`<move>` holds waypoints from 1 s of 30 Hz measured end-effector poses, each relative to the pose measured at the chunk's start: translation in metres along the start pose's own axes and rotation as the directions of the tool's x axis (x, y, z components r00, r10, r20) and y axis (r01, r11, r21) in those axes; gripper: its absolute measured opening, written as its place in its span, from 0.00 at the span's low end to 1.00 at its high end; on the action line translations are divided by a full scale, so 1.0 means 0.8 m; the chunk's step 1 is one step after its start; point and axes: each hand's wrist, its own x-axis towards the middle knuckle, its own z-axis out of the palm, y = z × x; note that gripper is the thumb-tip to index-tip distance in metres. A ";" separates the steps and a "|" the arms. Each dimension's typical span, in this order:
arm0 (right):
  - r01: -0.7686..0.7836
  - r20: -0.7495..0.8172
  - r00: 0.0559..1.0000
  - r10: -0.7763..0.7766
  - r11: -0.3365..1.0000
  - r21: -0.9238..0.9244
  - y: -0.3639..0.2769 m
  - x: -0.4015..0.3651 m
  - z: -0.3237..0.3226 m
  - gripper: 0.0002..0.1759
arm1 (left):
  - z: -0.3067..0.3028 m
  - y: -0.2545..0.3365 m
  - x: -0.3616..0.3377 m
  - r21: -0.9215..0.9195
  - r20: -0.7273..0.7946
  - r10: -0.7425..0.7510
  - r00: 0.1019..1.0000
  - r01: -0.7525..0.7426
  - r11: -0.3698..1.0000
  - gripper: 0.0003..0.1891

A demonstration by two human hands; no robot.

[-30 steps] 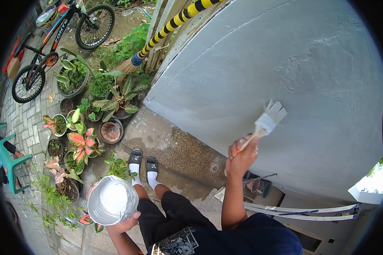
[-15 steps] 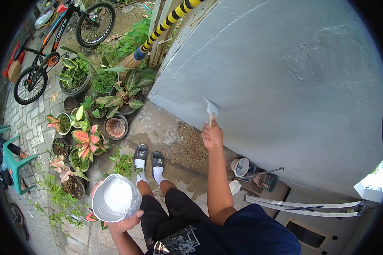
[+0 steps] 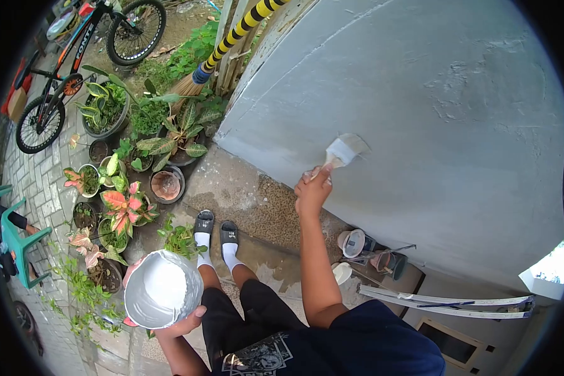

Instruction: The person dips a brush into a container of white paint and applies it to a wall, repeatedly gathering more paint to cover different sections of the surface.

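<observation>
the paintbrush (image 3: 341, 153) lies with its bristles flat against the grey wall (image 3: 438, 119), low down near the wall's foot. its long axis runs slantwise, handle down-left and bristles up-right, so the brush head sits above and to the right of the right hand (image 3: 311, 189). that hand is closed around the handle, arm stretched forward. the left hand (image 3: 187, 325) is well apart, low by the hip, fingers curled under a paint bucket (image 3: 198, 289) of white paint held level. below stand the person's sandalled feet (image 3: 214, 235); potted plants (image 3: 122, 210) crowd the paving to the left.
</observation>
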 end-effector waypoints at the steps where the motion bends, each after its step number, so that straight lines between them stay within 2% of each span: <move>1: -0.054 -0.011 0.998 0.054 0.998 -0.036 0.024 0.001 0.005 0.25 | 0.001 -0.002 0.001 0.033 -0.017 0.013 1.000 -0.013 0.999 0.53; 3: -0.326 0.016 0.944 0.329 0.940 -0.101 0.063 0.005 0.004 0.23 | 0.003 -0.006 0.004 0.094 -0.042 0.055 0.998 -0.050 0.994 0.55; 4: -0.321 0.021 0.946 0.325 0.941 -0.103 0.084 0.024 -0.011 0.23 | 0.004 -0.007 0.005 0.124 -0.058 0.081 0.995 -0.073 0.990 0.56; 6: -0.679 0.051 0.732 0.680 0.733 -0.029 0.122 0.058 -0.030 0.22 | 0.004 -0.007 0.008 0.193 -0.089 0.144 0.986 -0.124 0.973 0.58; 9: -0.764 0.267 0.639 0.721 0.635 0.113 0.064 0.066 -0.059 0.17 | -0.001 0.009 0.004 0.107 -0.097 0.135 0.986 -0.125 0.986 0.58; 11: -0.548 0.231 0.825 0.515 0.830 0.104 -0.049 0.021 -0.066 0.16 | -0.007 0.002 0.000 0.073 -0.087 0.096 0.992 -0.090 0.993 0.58; 12: -0.514 0.259 0.848 0.462 0.837 0.189 -0.102 0.000 -0.074 0.15 | -0.006 0.002 0.002 0.042 -0.085 0.060 0.995 -0.056 0.998 0.59; 13: -0.403 0.209 0.904 0.373 0.907 0.122 -0.145 -0.027 -0.073 0.14 | -0.008 0.010 0.003 -0.005 -0.050 0.002 0.999 -0.002 1.000 0.60; 14: -0.281 0.184 0.948 0.259 0.954 0.106 -0.180 -0.058 -0.074 0.15 | -0.011 0.009 0.005 -0.011 -0.049 0.011 0.999 -0.011 1.000 0.60; 16: -0.017 0.167 0.986 0.001 0.996 0.091 -0.236 -0.096 -0.071 0.16 | -0.019 0.001 0.003 0.132 0.006 0.076 0.997 -0.076 0.988 0.61; 17: 0.124 0.151 0.979 -0.138 0.988 0.096 -0.249 -0.105 -0.074 0.18 | -0.017 0.002 0.001 0.139 0.007 0.070 0.998 -0.070 0.988 0.61; 18: 0.118 0.137 0.982 -0.130 0.988 0.097 -0.243 -0.104 -0.071 0.18 | -0.013 0.003 0.000 0.074 -0.063 0.075 0.995 -0.070 0.995 0.61; 19: 0.209 0.091 0.971 -0.220 0.971 0.118 -0.233 -0.097 -0.058 0.19 | -0.010 0.003 0.002 0.006 -0.134 0.080 0.988 -0.080 0.997 0.61; 20: 0.301 0.052 0.949 -0.310 0.944 0.137 -0.219 -0.087 -0.042 0.21 | -0.010 0.003 0.006 0.011 -0.133 0.084 0.988 -0.084 0.996 0.61; 21: 0.227 0.055 0.970 -0.238 0.962 0.152 -0.181 -0.070 -0.036 0.23 | -0.007 0.005 0.010 0.018 -0.138 0.092 0.986 -0.090 0.996 0.61; 23: -0.103 0.202 0.974 0.098 0.995 0.011 -0.099 -0.029 -0.027 0.25 | -0.011 -0.005 0.015 0.031 -0.151 0.095 0.984 -0.091 0.995 0.61; 25: -0.108 0.095 0.989 0.116 0.990 -0.089 -0.017 0.001 -0.018 0.26 | -0.019 -0.017 0.016 0.047 -0.155 0.100 0.983 -0.093 0.995 0.61; 28: -0.167 0.019 0.985 0.174 0.968 -0.188 0.077 0.023 -0.017 0.26 | -0.005 -0.002 0.011 0.082 -0.147 0.105 0.984 -0.094 0.992 0.61; 29: -0.426 0.041 0.898 0.438 0.890 -0.164 0.102 0.036 -0.021 0.26 | -0.005 0.000 0.013 0.089 -0.147 0.116 0.982 -0.103 0.991 0.61; 30: -0.647 0.079 0.745 0.662 0.746 -0.154 0.122 0.053 -0.024 0.25 | -0.007 -0.003 0.009 0.092 -0.159 0.130 0.979 -0.116 0.989 0.61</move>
